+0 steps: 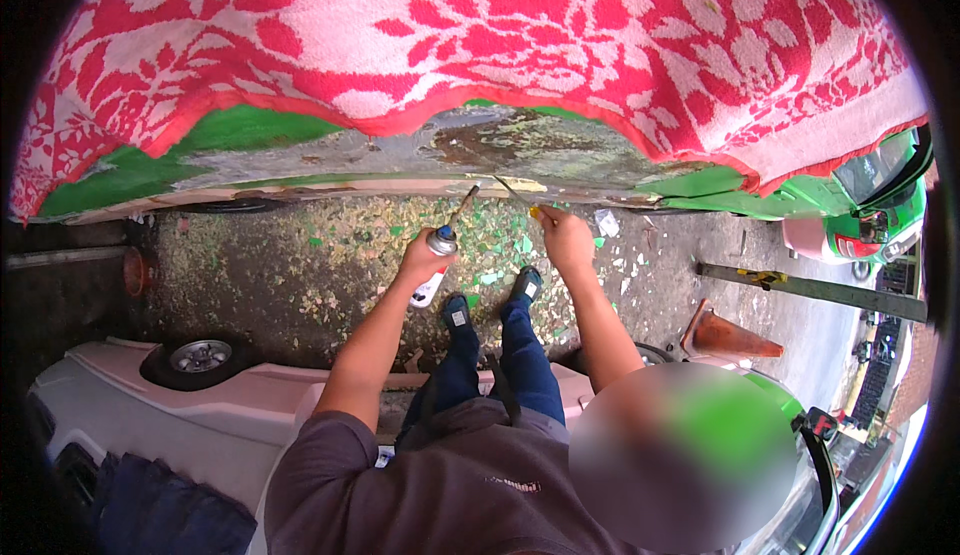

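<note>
My left hand (418, 258) is wrapped round a blowtorch (428, 288) on a white and red gas canister. Its metal nozzle (465, 206) points up at the lower edge of a car's side panel (370, 160). No flame can be made out. In my right hand (568, 245) is a thin scraper (512, 193) with a yellow handle, its blade tip at the same edge, close to the nozzle's end. Green paint is left on parts of the panel; elsewhere it is bare, grey and brown. A red and pale pink patterned towel (560, 30) drapes over the car above.
Paint flakes (300, 260) litter the ground around my feet. A pale pink car (250, 385) stands close behind me. To the right are an orange cone (730, 337), a post with yellow and black tape (820, 290) and a green car (885, 225). A reddish pot (138, 271) sits far left.
</note>
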`<state>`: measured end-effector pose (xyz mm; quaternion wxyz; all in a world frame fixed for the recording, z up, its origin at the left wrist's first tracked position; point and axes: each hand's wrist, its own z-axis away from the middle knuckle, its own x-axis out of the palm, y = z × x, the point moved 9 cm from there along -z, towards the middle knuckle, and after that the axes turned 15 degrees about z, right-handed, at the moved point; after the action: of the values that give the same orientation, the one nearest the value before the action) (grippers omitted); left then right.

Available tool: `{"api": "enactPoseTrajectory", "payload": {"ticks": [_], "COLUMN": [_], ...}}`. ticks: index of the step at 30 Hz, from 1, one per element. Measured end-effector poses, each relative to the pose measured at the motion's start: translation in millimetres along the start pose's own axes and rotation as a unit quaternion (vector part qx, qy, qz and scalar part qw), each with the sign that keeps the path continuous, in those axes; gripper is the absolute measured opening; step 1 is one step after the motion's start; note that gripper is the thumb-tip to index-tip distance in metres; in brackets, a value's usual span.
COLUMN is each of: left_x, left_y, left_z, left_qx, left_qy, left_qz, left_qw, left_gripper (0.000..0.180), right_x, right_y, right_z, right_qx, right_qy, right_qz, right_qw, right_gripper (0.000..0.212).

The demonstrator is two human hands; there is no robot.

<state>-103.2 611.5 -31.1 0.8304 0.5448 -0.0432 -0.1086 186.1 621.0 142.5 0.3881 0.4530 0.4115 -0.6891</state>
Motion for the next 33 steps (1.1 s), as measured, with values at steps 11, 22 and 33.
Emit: {"api": "enactPoseTrajectory", "payload": {"ticks": [11,22,33], "left_x": [25.2,-4.7,-19.2], "left_y": [5.3,5.2,14.3], "left_z": [1.7,16.3,21.9], "left_qx": [-0.002,-0.019,-0.001], "left_qy": [0.008,0.026,0.009], "left_qz": [-0.026,-0.029,-0.01], "left_qw": [1.0,0.999,1.0], "left_gripper": [0.061,0.069,0.063], "right_x": [7.1,-9.5,6.2], "right_y": [4.9,6.6,-6.3], "right_z": [-3.8,-1.7,-6.1], "right_qx": [-0.018,-0.026,-0.047], "right_qy": [0.014,0.028,0.022], "right_qz": [0.028,0.023,0.042], "right_qw": [0.999,0.999,0.998], "right_gripper": [0.025,0.022,0.021]}}
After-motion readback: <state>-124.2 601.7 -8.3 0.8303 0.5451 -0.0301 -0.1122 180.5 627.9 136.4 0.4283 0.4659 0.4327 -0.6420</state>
